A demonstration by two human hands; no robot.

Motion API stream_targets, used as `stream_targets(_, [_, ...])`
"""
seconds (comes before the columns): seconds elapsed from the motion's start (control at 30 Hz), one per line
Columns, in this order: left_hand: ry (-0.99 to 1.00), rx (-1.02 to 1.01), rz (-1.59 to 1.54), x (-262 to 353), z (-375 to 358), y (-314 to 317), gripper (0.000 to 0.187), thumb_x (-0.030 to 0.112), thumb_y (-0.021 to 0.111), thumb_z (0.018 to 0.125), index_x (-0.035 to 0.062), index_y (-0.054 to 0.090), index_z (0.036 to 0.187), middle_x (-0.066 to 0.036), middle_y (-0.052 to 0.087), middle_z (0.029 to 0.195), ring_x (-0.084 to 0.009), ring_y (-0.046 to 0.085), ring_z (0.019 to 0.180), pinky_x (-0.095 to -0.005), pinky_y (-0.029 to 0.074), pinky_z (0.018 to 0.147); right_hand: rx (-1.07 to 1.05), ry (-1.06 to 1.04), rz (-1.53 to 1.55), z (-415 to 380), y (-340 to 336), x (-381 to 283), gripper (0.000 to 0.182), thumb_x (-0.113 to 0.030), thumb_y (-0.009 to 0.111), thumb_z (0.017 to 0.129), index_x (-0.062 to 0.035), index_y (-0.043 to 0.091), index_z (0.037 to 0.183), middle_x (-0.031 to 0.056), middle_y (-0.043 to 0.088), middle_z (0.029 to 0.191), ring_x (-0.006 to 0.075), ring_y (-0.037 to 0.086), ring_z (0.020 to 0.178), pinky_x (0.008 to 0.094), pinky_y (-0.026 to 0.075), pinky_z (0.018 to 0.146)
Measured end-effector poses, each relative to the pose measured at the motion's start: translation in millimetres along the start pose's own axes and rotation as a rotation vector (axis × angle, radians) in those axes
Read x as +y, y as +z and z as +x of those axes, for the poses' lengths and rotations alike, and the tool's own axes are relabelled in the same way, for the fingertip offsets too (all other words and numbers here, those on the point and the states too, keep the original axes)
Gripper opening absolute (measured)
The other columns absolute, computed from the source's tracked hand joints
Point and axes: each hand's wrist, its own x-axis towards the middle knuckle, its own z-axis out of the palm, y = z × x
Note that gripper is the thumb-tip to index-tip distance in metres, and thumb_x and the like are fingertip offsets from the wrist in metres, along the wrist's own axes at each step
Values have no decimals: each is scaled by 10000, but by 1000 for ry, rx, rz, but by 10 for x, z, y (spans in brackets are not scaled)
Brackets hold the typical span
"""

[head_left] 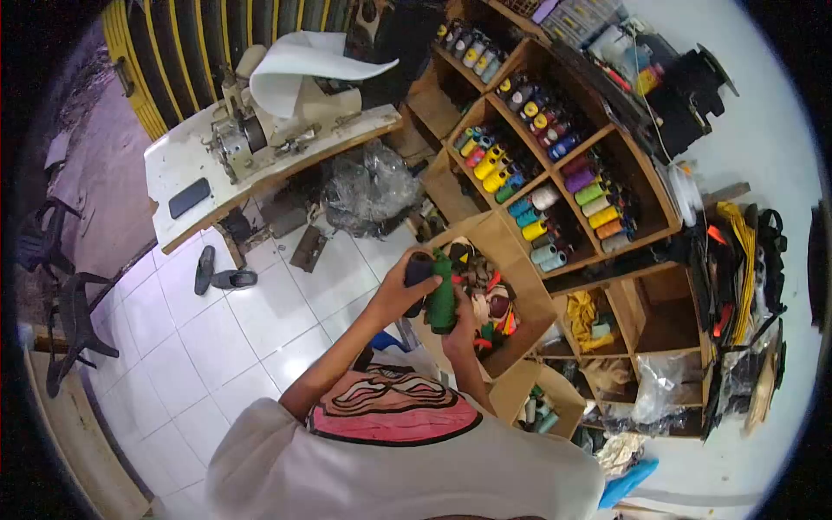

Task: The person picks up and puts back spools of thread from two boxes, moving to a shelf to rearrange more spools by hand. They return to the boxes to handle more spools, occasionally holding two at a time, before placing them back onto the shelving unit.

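Fingers of my left hand (400,293) are wrapped round a dark thread spool (419,279), with the thumb reaching across toward the green one. Beside it, my right hand (460,322) grips a green thread spool (441,303) from its right side. Both spools are held upright and close together. Behind and below them stands an open cardboard box (530,299) with mixed coloured pieces inside. A smaller cardboard box (567,400) holding several spools is near my right forearm.
Wooden shelves (637,152) with rows of coloured spools stand to the right. A sewing machine (238,143) and a phone (190,198) are on the white table (165,165). Black shoes (204,270) lie on the tiled floor; a dark chair (78,325) stands far left.
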Motion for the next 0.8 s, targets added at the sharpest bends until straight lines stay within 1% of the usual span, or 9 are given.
stream_targets(0.2, [-34,79,33,143,194,-488,459,258,686,889,63,499,1260,1,574,914,-99,537,805,-256,455,689,-4,35,62,581,437,225,576,-422,520,817,12,482,1193,118,598,1001,177,623,819,300,538,658])
stream_targets(0.33, [-159,51,-1,134,459,-818,352,283,683,886,27,574,1101,6,579,767,-85,543,667,-229,437,580,-190,18,117,1022,583,355,441,-364,469,843,-15,505,1110,102,611,897,197,615,712,318,520,629])
stream_targets(0.43, [-240,39,121,125,782,-1039,306,292,689,879,34,602,1019,14,570,709,-74,536,609,-223,418,533,-65,57,183,1477,688,482,468,-387,470,859,-4,497,1126,114,607,898,192,611,701,323,511,604])
stream_targets(0.57, [-189,42,245,215,1317,-1324,360,280,734,836,20,621,1058,1,603,741,-56,529,643,-218,423,573,-189,5,122,2019,733,592,498,-423,494,864,-25,489,1163,62,584,982,158,607,853,296,505,731])
stream_targets(0.6, [-37,43,318,145,1469,-1411,407,263,745,824,4,615,1110,-20,629,782,-78,561,688,-229,451,622,-98,86,27,2196,709,774,516,-399,466,889,-16,467,1236,43,556,1068,140,560,973,289,463,829])
stream_targets(0.63, [-121,4,458,305,1590,-1468,425,252,748,817,-7,610,1124,-39,654,832,-102,587,733,-251,474,683,-189,-41,-46,2258,770,693,456,-305,409,926,-14,456,1273,31,544,1090,140,529,1012,292,425,888])
stream_targets(0.7, [-201,4,472,266,1817,-1625,432,237,757,804,-15,609,1122,-64,668,858,-115,597,760,-268,484,734,-141,-78,-92,2419,863,677,398,-198,362,933,-11,459,1270,45,543,1090,160,512,1039,295,389,929])
stream_targets(0.73, [-35,6,626,289,1951,-1670,444,234,767,789,-19,610,1118,-89,672,845,-117,601,750,-275,487,725,-170,-80,-245,2505,863,621,415,-123,357,909,-10,447,1298,82,533,1106,203,509,1050,302,387,930])
stream_targets(0.8, [4,38,705,358,2114,-1759,464,242,773,776,-29,608,1115,-109,675,876,-137,616,790,-289,492,751,-145,-204,-436,2713,871,758,459,-117,482,866,-8,441,1310,150,519,1128,261,510,1077,333,401,936])
